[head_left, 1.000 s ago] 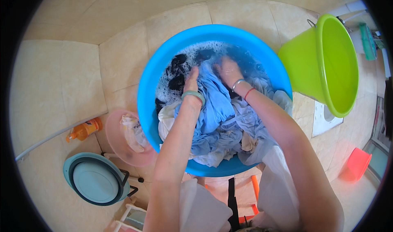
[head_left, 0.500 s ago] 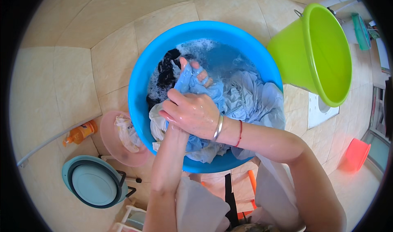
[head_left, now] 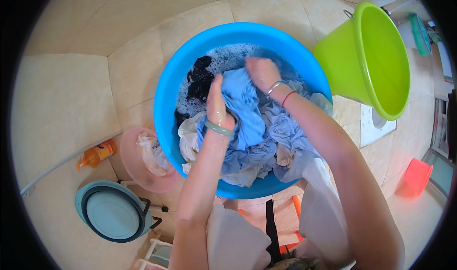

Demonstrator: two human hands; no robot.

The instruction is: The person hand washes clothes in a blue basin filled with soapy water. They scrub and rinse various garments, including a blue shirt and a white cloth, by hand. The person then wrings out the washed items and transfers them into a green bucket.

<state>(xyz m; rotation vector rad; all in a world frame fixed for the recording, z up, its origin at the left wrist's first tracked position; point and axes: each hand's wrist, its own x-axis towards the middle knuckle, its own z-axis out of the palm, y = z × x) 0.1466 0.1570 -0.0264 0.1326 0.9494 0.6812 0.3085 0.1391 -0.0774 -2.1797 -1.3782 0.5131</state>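
A wet light-blue garment (head_left: 243,113) is spread over the heap of clothes in a large blue basin (head_left: 164,141). My right hand (head_left: 264,74) is closed at the garment's upper right edge, slightly smeared by motion. Along its left side, my left hand (head_left: 219,103) holds its visible fingers straight, the palm turned toward the cloth; the thumb is hidden. Pale blue-grey cloth (head_left: 290,122) bunches to the right, white cloth (head_left: 190,134) to the left. Black cloth (head_left: 200,79) floats in soapy water (head_left: 231,55) at the far left.
A lime-green bucket (head_left: 342,55) leans beside the basin's right. At left are a pink basin (head_left: 131,160) with white cloth, an orange bottle (head_left: 97,154) and a grey-blue collapsible basin (head_left: 85,194). A red tub (head_left: 416,178) stands far right, a floor drain (head_left: 373,127) nearer.
My hands have come apart: the right hand has moved up and right, off my left wrist. The light-blue garment, bunched before, is now spread out between them.
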